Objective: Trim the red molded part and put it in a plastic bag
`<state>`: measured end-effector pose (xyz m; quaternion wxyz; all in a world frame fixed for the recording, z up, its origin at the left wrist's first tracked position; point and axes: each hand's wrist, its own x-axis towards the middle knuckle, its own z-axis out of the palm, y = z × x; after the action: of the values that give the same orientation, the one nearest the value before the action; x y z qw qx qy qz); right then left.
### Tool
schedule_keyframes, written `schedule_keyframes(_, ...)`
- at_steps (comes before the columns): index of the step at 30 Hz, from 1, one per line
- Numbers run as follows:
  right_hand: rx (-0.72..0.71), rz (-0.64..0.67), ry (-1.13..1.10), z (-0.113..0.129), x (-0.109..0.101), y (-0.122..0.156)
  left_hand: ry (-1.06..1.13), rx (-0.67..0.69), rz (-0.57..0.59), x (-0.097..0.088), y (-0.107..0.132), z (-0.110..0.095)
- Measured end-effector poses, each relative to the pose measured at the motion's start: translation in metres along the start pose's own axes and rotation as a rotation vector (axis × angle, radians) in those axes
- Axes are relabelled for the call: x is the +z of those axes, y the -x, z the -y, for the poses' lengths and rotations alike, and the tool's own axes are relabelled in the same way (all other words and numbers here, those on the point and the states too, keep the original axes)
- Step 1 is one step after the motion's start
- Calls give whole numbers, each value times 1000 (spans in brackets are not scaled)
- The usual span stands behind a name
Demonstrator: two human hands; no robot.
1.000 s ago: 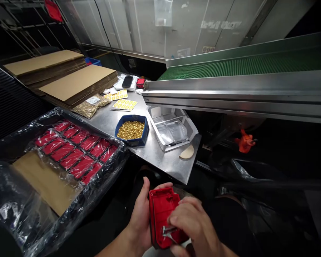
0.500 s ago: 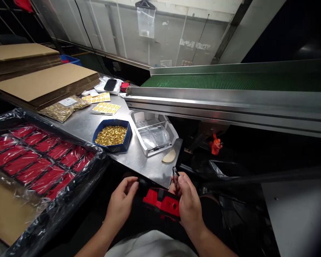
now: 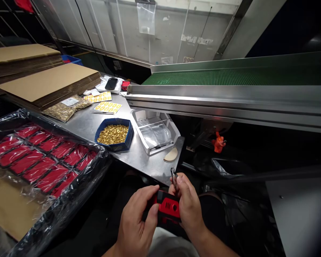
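Observation:
A red plastic part point(image 3: 169, 208) with a round hole in its side sits low in view, held edge-on between both hands. My left hand point(image 3: 136, 223) curls round its left end, fingers closed on it. My right hand point(image 3: 188, 207) grips the right end and also pinches metal tweezers point(image 3: 173, 177), whose tips point up above the fingers. The hands are just in front of the steel table's corner point(image 3: 160, 173).
A blue tray of small brass pieces point(image 3: 113, 134) and a white tray with plastic bags point(image 3: 155, 131) stand on the table. A plastic-lined crate of red parts point(image 3: 39, 157) is at left. Cardboard stacks point(image 3: 46, 84) lie behind. A green conveyor point(image 3: 230, 76) runs at right.
My left hand, which had let go half a second ago, has closed on the red part again. The part stays turned edge-on, the tweezers still upright in my right hand.

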<state>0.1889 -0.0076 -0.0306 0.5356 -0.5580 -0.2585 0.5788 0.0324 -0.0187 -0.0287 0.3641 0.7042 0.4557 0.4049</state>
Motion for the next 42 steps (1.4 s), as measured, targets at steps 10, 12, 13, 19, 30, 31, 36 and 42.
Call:
schedule_keyframes(10, 10, 37, 210, 10, -2, 0, 88, -73, 266, -11, -7, 5)
schedule_keyframes(12, 22, 61, 140, 15, -5, -4, 133, -80, 270, -17, -6, 5)
schedule_keyframes(13, 14, 56, 91, 16, -7, -7, 168, -89, 240, -19, -5, 5)
schedule_keyframes(19, 61, -36, -226, -1, -15, -8, 494, -259, 32, -10, 7, 1)
schedule_keyframes(30, -89, -180, 100, 14, -5, 6, 520, -452, 21, 2, 15, -9)
schedule_keyframes(31, -104, -183, 157, 16, -5, 8, 503, -464, 15, 2, 14, -11)
schedule_keyframes(36, -182, -160, 283, 18, -2, 18, 496, -453, 15, 7, 12, -13)
schedule_keyframes(42, -288, -23, 387, 16, -4, 24, 441, -478, 108, 2, 11, -2)
